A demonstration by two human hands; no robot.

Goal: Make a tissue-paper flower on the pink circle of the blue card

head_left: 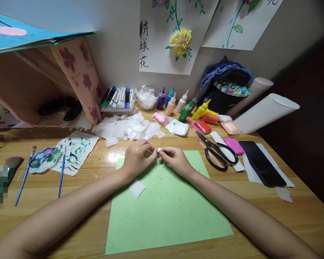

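Observation:
Over the far part of a green sheet of paper, both hands meet at a small piece of white paper. My left hand pinches it from the left with thumb and fingertips. From the other side, my right hand pinches it too. The piece is mostly covered by the fingers, so its full shape is hidden. A white paper strip lies on the green sheet below my left wrist. Just beyond the hands spreads a pile of white paper pieces.
Black scissors and a phone lie at the right. Paint bottles, a glass bowl and markers line the back wall. Paintbrushes and a paint-stained sheet are at the left.

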